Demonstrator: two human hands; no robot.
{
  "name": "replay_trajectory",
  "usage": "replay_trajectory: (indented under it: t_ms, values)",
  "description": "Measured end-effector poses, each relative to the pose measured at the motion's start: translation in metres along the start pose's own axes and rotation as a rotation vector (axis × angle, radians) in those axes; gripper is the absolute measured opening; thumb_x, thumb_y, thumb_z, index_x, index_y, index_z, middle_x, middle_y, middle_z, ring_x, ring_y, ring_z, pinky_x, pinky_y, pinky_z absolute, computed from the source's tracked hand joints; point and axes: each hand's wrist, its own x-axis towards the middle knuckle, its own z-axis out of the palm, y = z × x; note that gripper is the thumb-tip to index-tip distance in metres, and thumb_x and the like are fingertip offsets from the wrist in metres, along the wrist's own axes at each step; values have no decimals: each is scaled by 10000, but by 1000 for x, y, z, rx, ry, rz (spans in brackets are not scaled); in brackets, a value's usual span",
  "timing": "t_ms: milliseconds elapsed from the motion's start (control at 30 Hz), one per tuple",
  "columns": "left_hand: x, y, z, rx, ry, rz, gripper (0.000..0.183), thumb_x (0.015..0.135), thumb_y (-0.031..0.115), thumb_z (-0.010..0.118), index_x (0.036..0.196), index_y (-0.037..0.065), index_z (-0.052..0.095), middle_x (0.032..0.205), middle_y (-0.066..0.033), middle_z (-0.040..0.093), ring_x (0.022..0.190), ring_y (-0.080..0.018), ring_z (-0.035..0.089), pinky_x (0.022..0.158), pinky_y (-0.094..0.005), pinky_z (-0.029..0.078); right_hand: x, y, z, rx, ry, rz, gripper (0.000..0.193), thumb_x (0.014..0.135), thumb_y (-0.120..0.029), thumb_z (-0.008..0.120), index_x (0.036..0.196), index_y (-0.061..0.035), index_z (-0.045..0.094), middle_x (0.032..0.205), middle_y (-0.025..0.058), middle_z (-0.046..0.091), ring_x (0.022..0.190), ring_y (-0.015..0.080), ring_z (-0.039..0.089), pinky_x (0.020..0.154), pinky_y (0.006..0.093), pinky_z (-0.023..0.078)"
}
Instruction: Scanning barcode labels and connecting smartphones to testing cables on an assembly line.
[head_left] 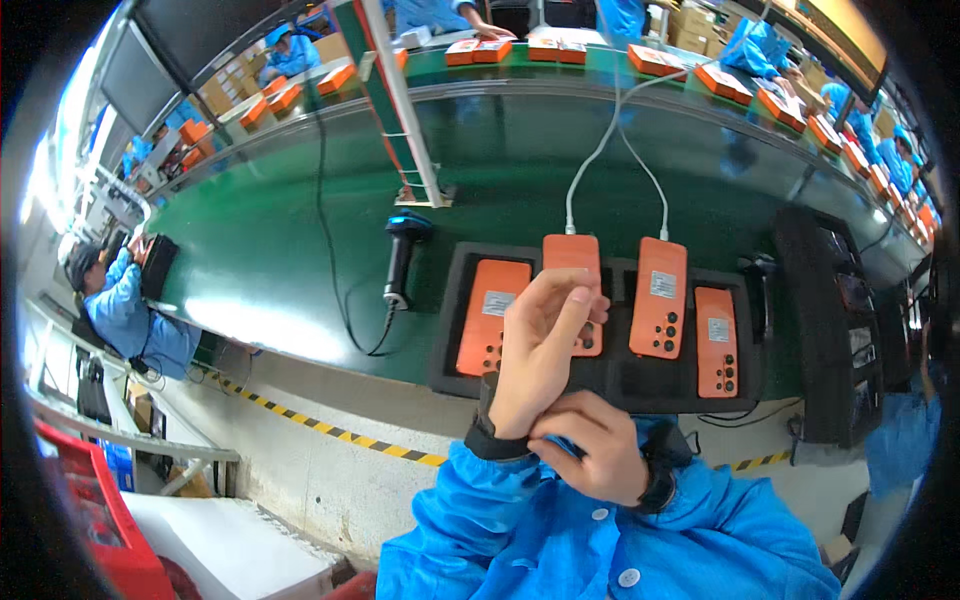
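Observation:
My left hand (540, 350) is raised over the black foam tray (447, 330), its fingers loosely curled in and nothing visible in them. Behind it, partly covered, is an orange phone (572, 250) with a white cable plugged into its top end. My right hand (597, 450) crosses below, its bent fingers closed at the edge of the black wristband (492, 443) on my left wrist. A second cabled orange phone (659, 300) lies right of the hands. Two more sit in the tray, a left phone (485, 325) and a right phone (715, 345), all camera side up.
A handheld scanner (400, 262) with a black cord lies left of the tray on the green bench (270, 250). A post (400, 120) rises behind it. Black foam trays (835, 330) stand at the right. Beyond, people in blue work along a line of orange boxes (555, 50).

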Motion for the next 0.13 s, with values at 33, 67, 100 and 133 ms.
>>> replay_trajectory:
  t_ms: [33,67,100,133]
  values:
    - [-6,-6,-6,109,54,107,176,932,122,536,1061,7,563,858,-74,632,814,-135,613,693,-261,488,-4,-2,9,-35,6,-53,214,723,-79,738,905,-61,627,889,99,597,784,258,613,682,325,506]
    - [-16,-10,-14,89,84,88,179,927,116,544,1060,-2,562,850,-69,629,803,-136,610,684,-257,483,-8,-4,19,-83,-2,-83,226,704,-88,751,891,-66,625,885,100,595,783,261,607,671,326,503]
    - [-24,-11,-19,78,111,84,182,922,110,552,1058,-11,560,842,-64,626,792,-136,608,676,-253,478,-16,-6,28,-78,24,-71,221,697,-81,755,874,-64,624,885,98,595,793,266,604,680,338,505]
    - [-31,-7,-25,199,136,133,188,916,107,561,1059,-15,560,838,-64,624,792,-140,608,677,-255,479,-2,-15,49,5,3,-148,221,697,-81,755,874,-64,624,885,98,595,793,266,604,680,338,505]
